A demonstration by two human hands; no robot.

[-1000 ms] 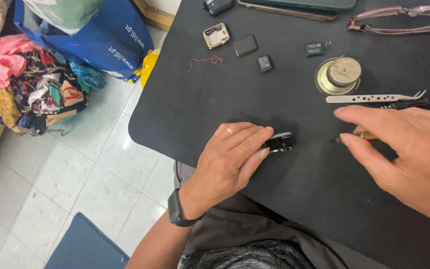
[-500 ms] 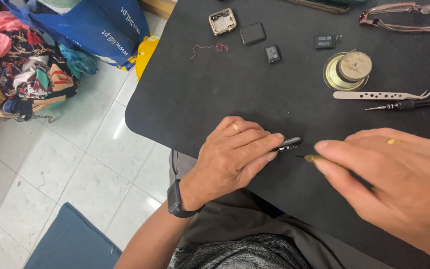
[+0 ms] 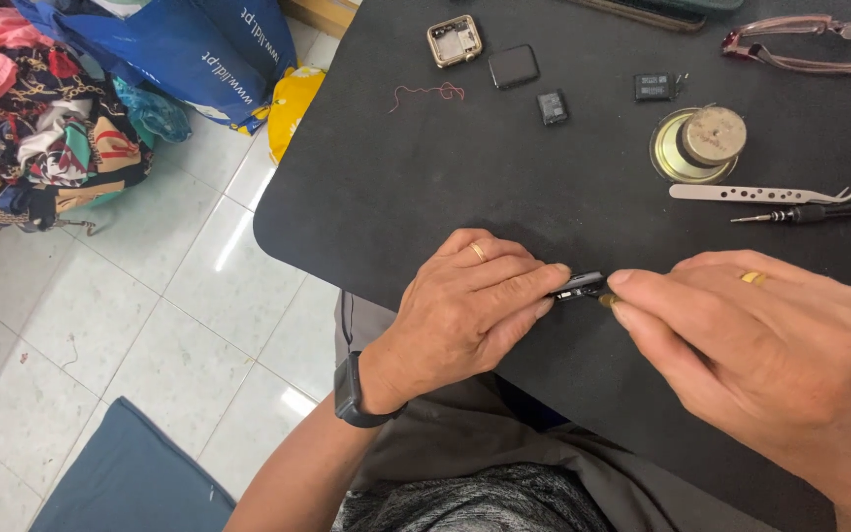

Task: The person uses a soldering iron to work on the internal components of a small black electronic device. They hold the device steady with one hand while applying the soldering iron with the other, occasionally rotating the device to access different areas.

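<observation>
A black worktop (image 3: 425, 187) fills the frame's right over pale floor tiles. At lower centre, the left hand (image 3: 470, 310) closes its grip on a small dark part (image 3: 579, 287), steadying it while the right hand (image 3: 760, 345) pinches its other end.

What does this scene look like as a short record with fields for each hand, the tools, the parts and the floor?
Left hand: pinches a small dark part on the table
Right hand: fingertips meet the part's right end; any tool in them is hidden
Tools: tweezers and screwdriver lie side by side, beyond the right hand
Parts: round tin, watch case, dark square, red wire
Far edge: glasses
Floor: blue bag, clothes pile
</observation>
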